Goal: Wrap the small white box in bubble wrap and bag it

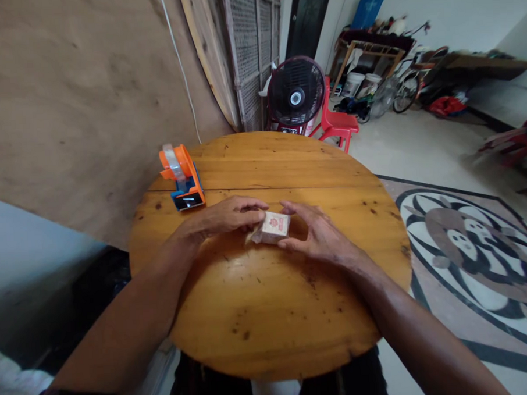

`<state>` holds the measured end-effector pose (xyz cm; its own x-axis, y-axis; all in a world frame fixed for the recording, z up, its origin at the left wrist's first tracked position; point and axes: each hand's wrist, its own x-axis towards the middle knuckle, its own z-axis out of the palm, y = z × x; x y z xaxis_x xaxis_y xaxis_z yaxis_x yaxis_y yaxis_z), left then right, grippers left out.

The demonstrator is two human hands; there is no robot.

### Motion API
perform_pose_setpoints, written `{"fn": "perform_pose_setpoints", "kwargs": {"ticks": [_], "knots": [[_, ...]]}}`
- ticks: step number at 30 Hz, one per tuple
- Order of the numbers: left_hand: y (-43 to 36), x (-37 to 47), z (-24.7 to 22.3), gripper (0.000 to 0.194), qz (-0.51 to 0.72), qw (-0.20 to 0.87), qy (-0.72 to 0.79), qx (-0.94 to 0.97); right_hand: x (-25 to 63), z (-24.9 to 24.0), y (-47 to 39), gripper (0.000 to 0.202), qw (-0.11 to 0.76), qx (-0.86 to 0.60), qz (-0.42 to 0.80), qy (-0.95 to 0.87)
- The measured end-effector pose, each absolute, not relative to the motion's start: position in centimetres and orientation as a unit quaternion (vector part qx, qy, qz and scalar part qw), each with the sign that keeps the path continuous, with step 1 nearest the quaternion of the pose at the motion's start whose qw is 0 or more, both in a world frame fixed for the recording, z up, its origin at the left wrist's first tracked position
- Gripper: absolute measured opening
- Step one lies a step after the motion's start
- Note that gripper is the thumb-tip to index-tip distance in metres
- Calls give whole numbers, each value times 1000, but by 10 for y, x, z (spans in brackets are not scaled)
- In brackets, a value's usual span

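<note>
A small white box [275, 224] with red print lies on the round wooden table [268, 302], in front of me. Clear, crinkled plastic or tape seems to cover its left end. My left hand [231, 215] is at that end, fingers curled and thumb against the box's upper left edge; some of its fingertips are hidden. Around the right side of the box, my right hand [316, 230] has its thumb and forefinger spread apart, the thumb close to the near right corner. An orange and blue tape dispenser [181, 176] with a roll of clear tape stands beyond my left hand.
A wooden panel [88, 100] rises along the table's left side. Past the far edge are a dark round fan [296, 94] and a red plastic chair [339, 122]. A bicycle [407, 89] and a cluttered table [372, 44] stand farther back. Panda-patterned flooring [475, 240] lies at right.
</note>
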<state>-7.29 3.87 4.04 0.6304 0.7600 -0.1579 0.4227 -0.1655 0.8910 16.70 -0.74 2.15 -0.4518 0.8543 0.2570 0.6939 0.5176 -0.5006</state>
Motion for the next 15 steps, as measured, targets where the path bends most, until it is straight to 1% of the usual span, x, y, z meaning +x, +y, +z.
{"fn": "perform_pose_setpoints", "kwargs": {"ticks": [3,8,15], "knots": [[38,-69,36,40,191,532,408,717,166,20,-7,71,263,-458,148,-836],[38,-63,32,36,186,545,415,704,164,17,-5,70,282,-443,122,-842],[38,-62,34,26,182,548,434,692,161,17,-4,69,281,-452,138,-835]]}}
